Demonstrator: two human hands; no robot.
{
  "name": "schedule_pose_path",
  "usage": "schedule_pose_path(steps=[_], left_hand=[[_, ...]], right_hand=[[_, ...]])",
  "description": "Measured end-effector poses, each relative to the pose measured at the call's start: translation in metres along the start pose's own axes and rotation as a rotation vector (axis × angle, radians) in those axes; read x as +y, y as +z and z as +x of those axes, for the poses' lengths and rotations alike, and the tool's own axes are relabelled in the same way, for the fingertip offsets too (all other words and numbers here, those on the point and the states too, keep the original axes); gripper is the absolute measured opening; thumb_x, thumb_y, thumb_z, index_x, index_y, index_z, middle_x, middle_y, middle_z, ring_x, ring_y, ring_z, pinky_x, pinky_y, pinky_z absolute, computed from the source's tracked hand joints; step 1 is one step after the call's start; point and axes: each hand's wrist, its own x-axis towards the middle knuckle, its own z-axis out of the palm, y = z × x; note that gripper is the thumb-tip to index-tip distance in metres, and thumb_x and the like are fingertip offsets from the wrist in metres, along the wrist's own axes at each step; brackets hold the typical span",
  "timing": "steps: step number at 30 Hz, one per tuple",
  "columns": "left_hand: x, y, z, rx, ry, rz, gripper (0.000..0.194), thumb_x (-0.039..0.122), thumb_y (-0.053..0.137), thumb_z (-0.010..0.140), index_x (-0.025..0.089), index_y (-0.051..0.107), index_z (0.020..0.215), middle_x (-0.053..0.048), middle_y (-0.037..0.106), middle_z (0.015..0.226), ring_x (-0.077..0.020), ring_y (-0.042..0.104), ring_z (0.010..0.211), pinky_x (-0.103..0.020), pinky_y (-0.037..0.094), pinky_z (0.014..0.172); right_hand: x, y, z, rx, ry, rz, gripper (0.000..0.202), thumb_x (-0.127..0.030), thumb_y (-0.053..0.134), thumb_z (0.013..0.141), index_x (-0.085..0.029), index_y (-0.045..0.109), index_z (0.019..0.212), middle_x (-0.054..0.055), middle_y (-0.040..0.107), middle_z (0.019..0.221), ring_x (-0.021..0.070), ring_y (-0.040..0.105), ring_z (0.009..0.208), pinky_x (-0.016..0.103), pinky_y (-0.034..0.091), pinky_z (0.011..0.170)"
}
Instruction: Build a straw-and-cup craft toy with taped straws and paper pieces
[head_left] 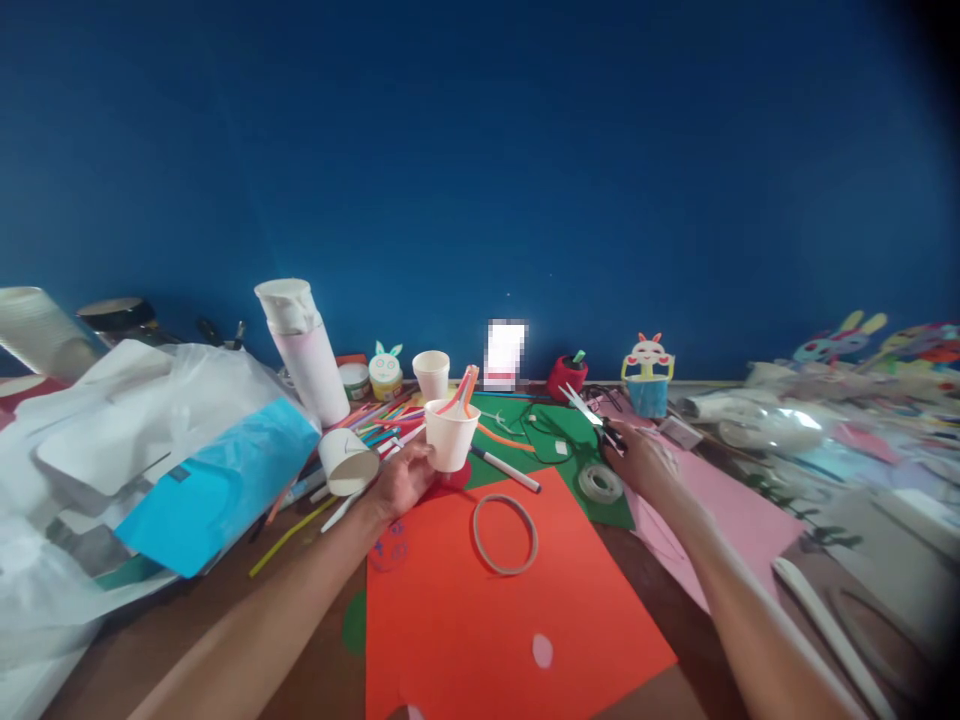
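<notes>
My left hand point(409, 482) is closed on a white paper cup point(449, 448) near the middle of the view. An orange and white paper piece point(463, 395) sticks up out of the cup. On the right, my right hand point(646, 462) grips a pair of scissors point(589, 407), blades pointing away toward the wall. Beneath the cup lies an orange-red sheet of paper point(570, 590) with a cardboard ring point(505, 534) on it. A marker point(508, 468) rests between the two hands. Close to my right hand, a roll of tape point(600, 484) sits on green paper point(551, 450).
Pink paper point(731, 490) runs under my right arm. A bunny-topped blue cup point(647, 394), another paper cup point(431, 374) and a red pot point(566, 378) stand along the blue wall point(480, 180). A tall stack of cups point(304, 350) and a plastic bag point(67, 480) occupy the left.
</notes>
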Motion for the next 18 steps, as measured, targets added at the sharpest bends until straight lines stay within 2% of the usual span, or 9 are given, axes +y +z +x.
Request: schedule_pose_path(steps=[7,12,18], left_hand=[[0.004,-0.001,-0.002,-0.025,-0.123,-0.104,0.034,0.02,0.048,0.067,0.012,0.059,0.097,-0.013,0.066,0.091,-0.025,0.06,0.078,-0.035,0.045,0.062],[0.006,-0.002,-0.001,-0.09,-0.161,-0.125,0.025,0.02,0.048,0.065,0.012,0.061,0.085,-0.013,0.066,0.088,-0.0244,0.059,0.075,-0.035,0.044,0.062],[0.005,0.003,-0.003,-0.168,-0.167,-0.061,0.042,0.033,0.052,0.071,0.01,0.056,0.106,-0.017,0.063,0.096,-0.0232,0.059,0.071,-0.035,0.043,0.063]], right_hand=[[0.039,0.015,0.009,-0.173,-0.128,-0.019,0.039,-0.031,0.051,0.074,-0.017,0.057,0.109,0.013,0.065,0.099,0.0261,0.061,0.089,0.03,0.044,0.069],[0.06,0.024,0.015,-0.276,-0.183,0.178,0.036,-0.031,0.052,0.073,-0.02,0.058,0.107,0.009,0.068,0.094,0.0222,0.063,0.085,0.028,0.047,0.068],[0.067,0.027,0.016,-0.271,-0.131,0.22,0.038,-0.03,0.055,0.072,-0.018,0.057,0.108,0.01,0.067,0.096,0.0221,0.064,0.085,0.028,0.048,0.069]])
